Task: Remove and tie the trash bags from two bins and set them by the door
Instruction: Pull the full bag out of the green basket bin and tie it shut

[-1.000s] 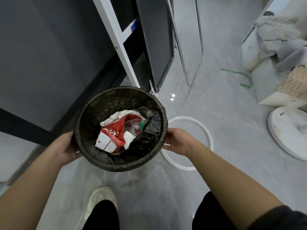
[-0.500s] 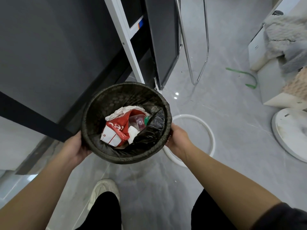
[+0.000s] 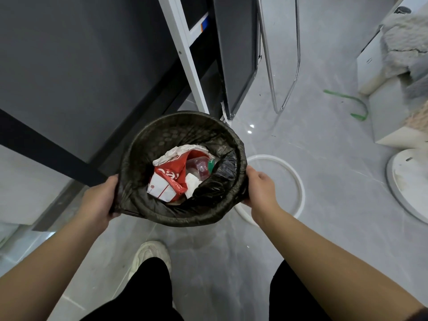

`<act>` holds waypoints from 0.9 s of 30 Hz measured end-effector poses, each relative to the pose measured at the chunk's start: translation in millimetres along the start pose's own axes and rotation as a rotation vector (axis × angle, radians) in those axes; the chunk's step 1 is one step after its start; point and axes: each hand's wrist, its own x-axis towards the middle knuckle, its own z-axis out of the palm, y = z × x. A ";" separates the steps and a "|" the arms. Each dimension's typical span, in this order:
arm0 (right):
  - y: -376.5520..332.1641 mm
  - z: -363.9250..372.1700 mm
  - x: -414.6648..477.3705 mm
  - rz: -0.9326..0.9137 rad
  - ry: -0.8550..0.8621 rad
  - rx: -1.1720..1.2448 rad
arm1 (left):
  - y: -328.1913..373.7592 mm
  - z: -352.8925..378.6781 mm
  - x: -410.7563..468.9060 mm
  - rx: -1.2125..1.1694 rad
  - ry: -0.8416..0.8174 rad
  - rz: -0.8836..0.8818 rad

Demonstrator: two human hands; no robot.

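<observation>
The bin [image 3: 183, 167] looks a bit higher and closer than it did a moment ago, and both hands have slid to grab the bag edge at the rim. The left hand [image 3: 98, 201] is on the left side of the rim and its fingers [image 3: 113, 181] are curled shut on the bag [image 3: 222, 181], pinching a fold of black plastic. The right hand [image 3: 260, 189] is on the right side, and its fingers wrap over the bag edge there too, closed on it. The bin sits between the two hands, above the floor [image 3: 301, 126], and I think it is being held up, but I cannot see its bottom. Inside are a red and white carton [image 3: 168, 183], some white paper [image 3: 192, 193] and a clear bottle [image 3: 200, 166] with a green cap. A white ring [image 3: 298, 188] lies on the floor just past the right hand, partly hidden by the bin. A shoe [image 3: 150, 253] shows below. The job now, I think, is to peel the bag off the rim. To do that well, pull the edge up and in on both sides at once, so the trash stays in the middle. Go slow, because thin plastic can rip on the rim. Then bring the two sides together to make the knot
</observation>
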 end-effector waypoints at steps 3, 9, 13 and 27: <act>-6.0 -4.1 -3.4 0.062 -0.059 -0.015 | 8.3 0.0 -10.2 -0.014 -0.053 -0.014; 6.6 -13.3 -9.9 0.320 -0.295 -0.079 | -7.7 -1.6 -36.0 0.080 -0.144 0.030; 8.7 -15.9 -15.4 0.391 -0.422 -0.124 | -15.5 -5.6 -48.0 0.166 -0.207 0.086; -18.9 -13.3 -33.6 0.273 -0.508 0.099 | 25.6 -4.4 -57.1 -0.251 -0.380 0.172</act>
